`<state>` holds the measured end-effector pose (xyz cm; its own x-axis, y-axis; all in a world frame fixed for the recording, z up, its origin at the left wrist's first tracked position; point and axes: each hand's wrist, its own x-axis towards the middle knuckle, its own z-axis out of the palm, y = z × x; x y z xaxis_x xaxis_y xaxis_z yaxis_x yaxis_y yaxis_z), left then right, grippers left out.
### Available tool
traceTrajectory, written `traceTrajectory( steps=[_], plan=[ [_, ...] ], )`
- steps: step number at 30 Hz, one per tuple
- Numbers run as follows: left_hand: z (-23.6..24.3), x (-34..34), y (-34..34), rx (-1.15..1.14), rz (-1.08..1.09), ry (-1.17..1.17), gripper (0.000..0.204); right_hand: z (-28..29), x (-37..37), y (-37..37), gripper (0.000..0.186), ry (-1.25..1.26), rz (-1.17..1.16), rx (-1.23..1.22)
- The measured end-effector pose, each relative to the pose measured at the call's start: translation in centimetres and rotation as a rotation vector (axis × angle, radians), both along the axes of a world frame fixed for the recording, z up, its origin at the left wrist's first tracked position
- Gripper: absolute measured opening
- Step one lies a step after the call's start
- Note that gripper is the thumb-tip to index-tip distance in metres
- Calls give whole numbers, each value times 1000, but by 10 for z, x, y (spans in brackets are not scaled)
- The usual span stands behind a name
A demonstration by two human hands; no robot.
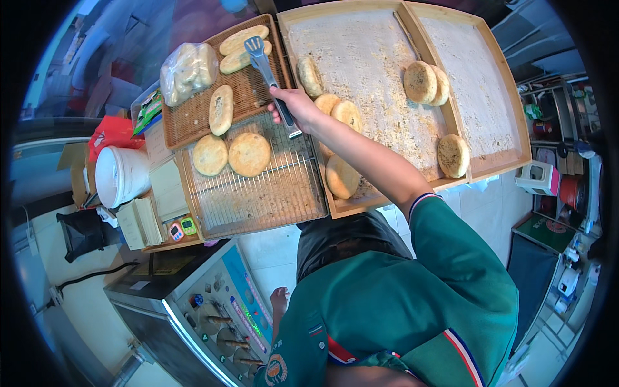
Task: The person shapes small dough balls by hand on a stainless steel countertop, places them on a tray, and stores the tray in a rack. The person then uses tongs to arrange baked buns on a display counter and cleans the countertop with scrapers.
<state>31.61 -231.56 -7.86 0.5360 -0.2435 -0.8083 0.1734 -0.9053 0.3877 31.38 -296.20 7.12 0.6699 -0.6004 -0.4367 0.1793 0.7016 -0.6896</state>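
Note:
My right hand (289, 106) is closed on the black handle of silver-headed tongs (256, 53), raised over the wicker tray (169, 122). Oblong breads (220, 108) lie on that tray, beside a clear bag of buns (188, 73). Two round flatbreads (249, 155) rest on the wire rack (264, 193) below. Right of my hand and under my forearm, several more breads (342, 177) sit in the paper-lined wooden tray (380, 45); my arm partly hides them. My left hand (280, 298) hangs low beside my body, small in view, fingers loosely apart with nothing visible in them.
A second wooden tray (477, 77) adjoins on the right. At left are a white bucket (121, 175), a red bag (106, 132), paper stacks (138, 222) and two small timers (187, 225). A steel machine with knobs (138, 309) stands below left; shelving (567, 193) lines the right side.

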Motion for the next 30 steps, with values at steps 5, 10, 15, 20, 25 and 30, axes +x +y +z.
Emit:
traceTrajectory(
  steps=[5, 10, 15, 20, 25, 30],
  plan=[
    [-1, 2, -12, -60, 7, 41, 23, 18, -32, 16, 30, -56, 75, -81],
    [-5, 14, -5, -77, -215, -83, 22, 32, -101, 40, 35, 41, 94, -318],
    [-13, 40, -16, -106, -208, -11, 23, 27, -159, 48, 32, 130, -60, -289],
    [-17, 50, -46, -169, -137, -54, 22, 15, -174, 49, 30, 96, -92, -146],
    [-5, 45, -45, -14, -284, -41, 22, 9, -170, 52, 33, 113, -42, -151],
    [4, 36, -18, 35, -352, -128, 24, 8, -179, 50, 32, 100, -99, -160]
  ],
)
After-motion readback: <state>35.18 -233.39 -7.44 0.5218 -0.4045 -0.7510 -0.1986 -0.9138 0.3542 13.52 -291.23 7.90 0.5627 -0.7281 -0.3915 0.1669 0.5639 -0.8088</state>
